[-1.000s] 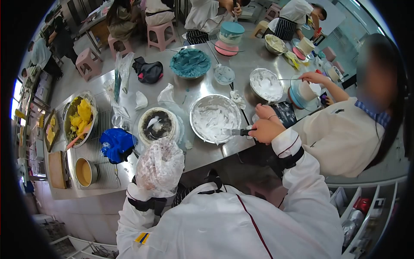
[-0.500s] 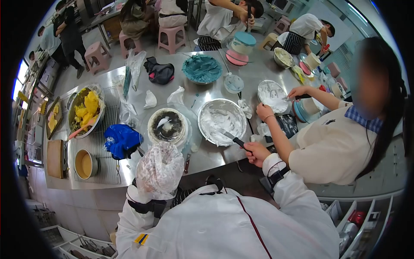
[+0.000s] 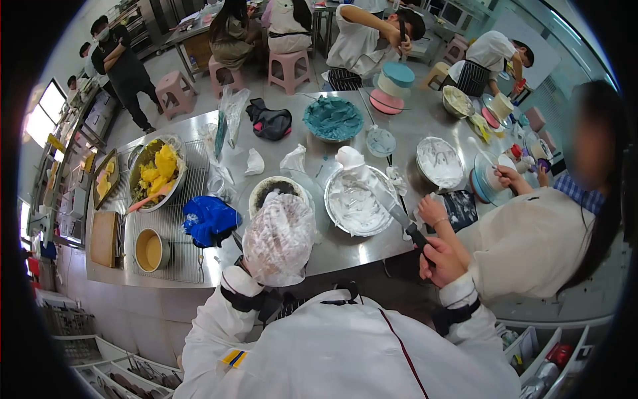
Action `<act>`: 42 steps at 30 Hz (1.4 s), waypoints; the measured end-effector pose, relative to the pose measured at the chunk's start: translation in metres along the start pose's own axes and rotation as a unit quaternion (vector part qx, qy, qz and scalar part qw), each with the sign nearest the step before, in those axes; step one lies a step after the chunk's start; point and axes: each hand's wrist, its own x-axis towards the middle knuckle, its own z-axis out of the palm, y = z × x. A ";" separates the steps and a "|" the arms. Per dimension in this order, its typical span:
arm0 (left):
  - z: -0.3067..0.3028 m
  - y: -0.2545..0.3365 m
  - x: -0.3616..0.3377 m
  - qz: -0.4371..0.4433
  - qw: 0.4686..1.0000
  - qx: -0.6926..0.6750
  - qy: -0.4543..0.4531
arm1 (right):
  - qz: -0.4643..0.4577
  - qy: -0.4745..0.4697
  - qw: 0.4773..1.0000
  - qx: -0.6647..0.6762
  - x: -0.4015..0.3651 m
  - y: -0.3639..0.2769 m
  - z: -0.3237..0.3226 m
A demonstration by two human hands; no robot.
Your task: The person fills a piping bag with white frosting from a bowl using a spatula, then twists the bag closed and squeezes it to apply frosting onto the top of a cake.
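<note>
My right hand [image 3: 440, 261] is closed round the black handle of an offset-looking palette knife [image 3: 392, 206]. A thick blob of white cream [image 3: 350, 157] sits on the blade's tip, above the far rim of a metal bowl [image 3: 362, 233] smeared with white cream. My left hand is inside a clear plastic bag [image 3: 278, 241] with white smears, which hides its fingers; the hand appears to grip the bag from within. Just beyond it, partly covered, lies a round cream-coated piece with a dark top [image 3: 261, 193] on a clear turntable.
Left are a blue bag [image 3: 211, 221], a cake tin [image 3: 153, 250] on a wire rack and a bowl of yellow pieces [image 3: 158, 174]. Teal cream fills a bowl [image 3: 333, 118] at the back. A co-worker [image 3: 531, 246] stands close on my right, near another cream bowl [image 3: 440, 163].
My right hand has lifted the palette knife out of the bowl, bringing up a blob of cream. The view has shifted, and the co-worker's hand now holds a white-tipped tool higher.
</note>
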 end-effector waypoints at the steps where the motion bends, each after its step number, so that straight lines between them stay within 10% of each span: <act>1: 0.002 -0.001 0.009 0.015 1.000 0.017 0.012 | -0.028 0.008 0.999 -0.014 -0.012 -0.013 0.015; 5: 0.008 0.003 0.026 0.070 0.994 0.062 0.050 | -0.073 -0.026 0.992 -0.103 -0.051 -0.051 0.030; 7: -0.008 0.019 0.041 -0.096 0.980 -0.173 0.022 | -0.078 0.003 0.988 -0.133 -0.065 -0.068 0.045; 11: -0.025 0.031 0.057 -0.102 0.989 -0.088 -0.061 | -0.030 -0.007 0.987 -0.155 -0.079 -0.088 0.049; 13: -0.009 0.027 0.055 -0.069 0.987 -0.086 0.118 | -0.007 0.004 0.975 -0.223 -0.082 -0.100 0.058; 19: -0.008 0.024 0.046 -0.017 0.998 -0.027 0.047 | 0.030 0.030 0.931 -0.363 -0.086 -0.147 0.103; 25: 0.011 0.004 0.047 0.038 0.976 0.008 0.212 | -0.294 -0.063 0.595 -0.745 -0.091 -0.157 0.139; 27: 0.039 -0.016 0.041 -0.150 0.932 -0.320 0.083 | -0.270 -0.062 0.580 -0.766 -0.099 -0.159 0.150; 29: 0.062 -0.036 0.031 -0.189 0.837 -0.487 0.163 | -0.264 -0.074 0.569 -0.775 -0.102 -0.162 0.151; 30: 0.040 -0.031 0.034 -0.099 0.947 -0.227 0.202 | -0.265 -0.078 0.567 -0.776 -0.103 -0.161 0.148; 32: 0.027 -0.042 0.032 -0.008 0.950 0.136 0.281 | -0.336 -0.027 0.614 -0.714 -0.105 -0.162 0.136; 35: -0.009 -0.050 0.019 0.033 0.942 0.230 0.244 | -0.261 0.022 0.693 -0.672 -0.112 -0.173 0.120; 36: -0.048 -0.019 0.030 -0.086 0.972 0.199 0.090 | -0.231 0.060 0.721 -0.651 -0.106 -0.168 0.118; 38: -0.032 -0.028 0.021 -0.029 0.959 0.227 0.166 | -0.188 0.082 0.733 -0.649 -0.079 -0.154 0.113; 42: -0.030 -0.021 0.018 -0.050 0.974 0.145 0.166 | -0.168 0.055 0.634 -0.753 0.039 -0.085 0.025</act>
